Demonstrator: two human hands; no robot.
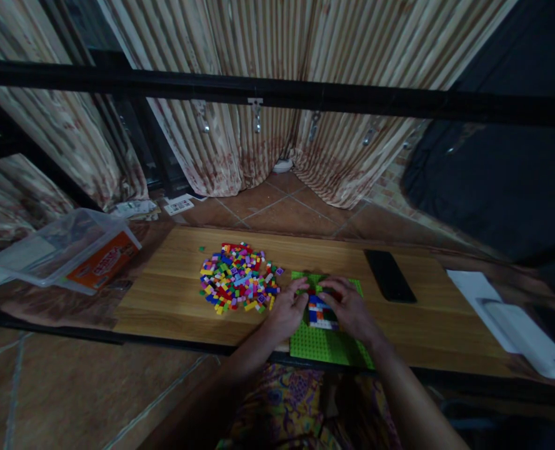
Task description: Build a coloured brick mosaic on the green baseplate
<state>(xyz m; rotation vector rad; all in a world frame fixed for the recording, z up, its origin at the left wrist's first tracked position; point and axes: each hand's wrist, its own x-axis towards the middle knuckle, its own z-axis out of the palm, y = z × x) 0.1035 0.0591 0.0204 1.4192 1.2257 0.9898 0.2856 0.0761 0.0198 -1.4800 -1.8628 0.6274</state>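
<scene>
A green studded baseplate [322, 347] lies at the front edge of the wooden table. On it stands a low build of toy bricks [322, 317] in blue, white, red and orange. My left hand [289, 309] is at the build's left side, thumb and forefinger curled close together at its upper edge. From the right, my right hand [351, 309] reaches over the build with bent fingers pinched near its top. Whatever small piece either hand holds is hidden by the fingers. To the left lies a heap of loose bricks [240, 281] in many colours.
Right of the baseplate lies a black phone [390, 275] on the table [165, 300]. A clear plastic box [85, 250] with an orange label stands beyond the left end. White items [516, 325] lie at the right end. A dark horizontal bar [277, 94] crosses before the curtains.
</scene>
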